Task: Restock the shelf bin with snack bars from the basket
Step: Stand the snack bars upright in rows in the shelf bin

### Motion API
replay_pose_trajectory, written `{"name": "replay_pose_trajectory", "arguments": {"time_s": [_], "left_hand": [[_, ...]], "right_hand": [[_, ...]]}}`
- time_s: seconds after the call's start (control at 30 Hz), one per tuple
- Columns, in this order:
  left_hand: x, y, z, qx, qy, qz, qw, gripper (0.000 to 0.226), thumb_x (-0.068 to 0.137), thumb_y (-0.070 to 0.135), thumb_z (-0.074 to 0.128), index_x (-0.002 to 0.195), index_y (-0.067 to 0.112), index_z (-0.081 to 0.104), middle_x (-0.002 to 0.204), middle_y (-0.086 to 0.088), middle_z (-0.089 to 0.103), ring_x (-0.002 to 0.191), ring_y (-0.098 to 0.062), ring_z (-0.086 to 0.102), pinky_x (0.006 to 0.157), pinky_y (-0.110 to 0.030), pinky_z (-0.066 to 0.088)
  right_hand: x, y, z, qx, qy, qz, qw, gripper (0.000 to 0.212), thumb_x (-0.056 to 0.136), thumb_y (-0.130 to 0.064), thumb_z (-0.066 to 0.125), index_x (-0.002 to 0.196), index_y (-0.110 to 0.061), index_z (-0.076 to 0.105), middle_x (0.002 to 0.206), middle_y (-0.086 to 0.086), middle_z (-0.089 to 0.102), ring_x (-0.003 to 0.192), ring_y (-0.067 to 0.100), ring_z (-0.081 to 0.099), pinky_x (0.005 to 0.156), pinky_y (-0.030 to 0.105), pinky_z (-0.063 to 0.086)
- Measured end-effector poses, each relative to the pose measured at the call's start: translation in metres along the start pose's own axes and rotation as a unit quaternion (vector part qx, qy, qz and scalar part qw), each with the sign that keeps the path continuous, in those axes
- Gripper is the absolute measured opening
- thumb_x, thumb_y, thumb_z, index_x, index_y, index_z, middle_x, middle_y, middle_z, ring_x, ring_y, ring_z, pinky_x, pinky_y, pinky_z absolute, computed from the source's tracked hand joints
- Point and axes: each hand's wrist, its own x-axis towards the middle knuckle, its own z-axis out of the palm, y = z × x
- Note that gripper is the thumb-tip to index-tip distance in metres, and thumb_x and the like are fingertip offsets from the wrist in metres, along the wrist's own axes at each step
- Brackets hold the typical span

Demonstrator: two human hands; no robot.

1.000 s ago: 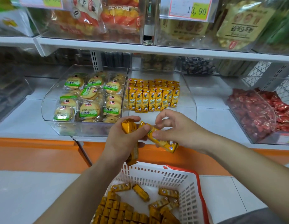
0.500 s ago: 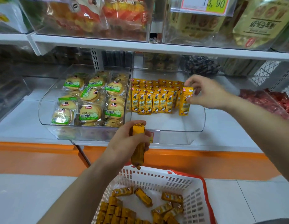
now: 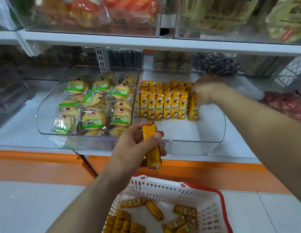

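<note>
Lower than half a second ago, the right hand [image 3: 208, 89] has brought its snack bar [image 3: 194, 109] down onto the floor of the clear shelf bin [image 3: 213, 132], right of centre in the frame. It stands upright at the right end of the front row of bars [image 3: 163, 105], and the fingers curl over its top end. At centre, the left hand [image 3: 133, 147] grips a yellow bar [image 3: 152, 148] upright before the bin, thumb across it. Bottom centre, the white basket [image 3: 163, 187] holds loose bars [image 3: 153, 211]. Round biscuit packs [image 3: 94, 118] fill the neighbouring bin [image 3: 43, 120] at left.
</note>
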Motion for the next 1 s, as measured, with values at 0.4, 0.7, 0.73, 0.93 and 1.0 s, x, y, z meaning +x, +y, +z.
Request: {"name": "replay_pose_trajectory", "arguments": {"time_s": [0.4, 0.7, 0.73, 0.93, 1.0], "left_hand": [[-0.022, 0.004, 0.019, 0.039, -0.022, 0.028, 0.999, 0.048, 0.076, 0.04, 0.078, 0.12, 0.035, 0.062, 0.099, -0.005, 0.076, 0.077, -0.032, 0.077, 0.055, -0.037, 0.061], [-0.044, -0.006, 0.039, 0.178, 0.017, 0.06, 0.982, 0.058, 0.07, 0.041, 0.09, 0.119, 0.035, 0.06, 0.098, 0.002, 0.073, 0.073, -0.016, 0.071, 0.054, -0.033, 0.058], [-0.044, -0.007, 0.039, 0.169, 0.012, 0.058, 0.984, 0.052, 0.073, 0.035, 0.09, 0.117, 0.034, 0.062, 0.097, -0.002, 0.073, 0.073, -0.017, 0.069, 0.057, -0.033, 0.058], [-0.047, -0.005, 0.035, 0.112, 0.045, 0.063, 0.991, 0.035, 0.08, 0.032, 0.083, 0.112, 0.03, 0.07, 0.09, -0.013, 0.072, 0.075, -0.024, 0.067, 0.064, -0.025, 0.055], [-0.047, -0.003, 0.035, 0.071, 0.06, 0.061, 0.994, 0.045, 0.075, 0.039, 0.082, 0.115, 0.027, 0.067, 0.089, -0.011, 0.075, 0.079, -0.021, 0.073, 0.063, -0.021, 0.057]], "right_hand": [[-0.159, -0.072, -0.04, 0.694, -0.001, -0.067, 0.717, 0.008, 0.096, -0.023, 0.064, 0.102, -0.027, 0.068, 0.083, -0.001, 0.072, 0.07, 0.014, 0.069, 0.062, 0.027, 0.053], [-0.193, -0.079, -0.037, 0.775, -0.048, -0.063, 0.627, 0.024, 0.081, -0.021, 0.081, 0.101, -0.019, 0.067, 0.077, -0.005, 0.073, 0.066, 0.017, 0.072, 0.063, 0.026, 0.058], [-0.194, -0.073, -0.035, 0.791, -0.047, -0.055, 0.607, 0.026, 0.081, -0.017, 0.08, 0.104, -0.018, 0.067, 0.08, -0.004, 0.073, 0.069, 0.018, 0.072, 0.065, 0.026, 0.058], [-0.202, -0.053, -0.024, 0.797, -0.076, -0.075, 0.595, 0.027, 0.09, -0.009, 0.07, 0.114, -0.021, 0.067, 0.085, 0.003, 0.069, 0.078, 0.021, 0.071, 0.075, 0.03, 0.059], [-0.204, -0.053, -0.022, 0.781, -0.092, -0.092, 0.611, 0.022, 0.09, -0.012, 0.071, 0.109, -0.021, 0.068, 0.095, 0.009, 0.07, 0.081, 0.022, 0.073, 0.078, 0.032, 0.06]]}}
